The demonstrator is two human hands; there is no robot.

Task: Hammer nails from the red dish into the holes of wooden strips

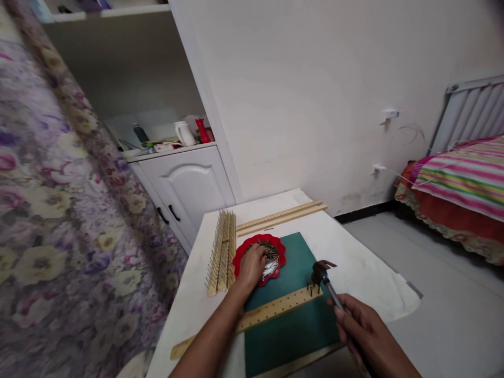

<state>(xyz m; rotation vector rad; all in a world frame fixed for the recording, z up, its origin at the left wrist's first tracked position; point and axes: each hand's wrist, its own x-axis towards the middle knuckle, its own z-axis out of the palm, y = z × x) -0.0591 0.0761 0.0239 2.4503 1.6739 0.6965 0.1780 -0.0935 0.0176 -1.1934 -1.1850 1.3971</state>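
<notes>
My left hand point(252, 265) reaches into a red scalloped dish point(280, 245) of small nails, fingers curled down among them; what they pinch is hidden. My right hand point(360, 325) is wrapped round the handle of a claw hammer point(323, 273), whose dark head hovers just above the far end of a wooden strip point(271, 310). That strip lies slantwise on a green cutting mat point(299, 331) and has a few nails standing in its far end.
Wooden strips studded with nails point(222, 249) are stacked left of the dish. Two bare strips point(281, 215) lie at the white table's point(354, 252) far edge. White cabinet point(189, 184) behind, floral curtain point(59, 210) left, bed with striped blanket point(464, 178) right.
</notes>
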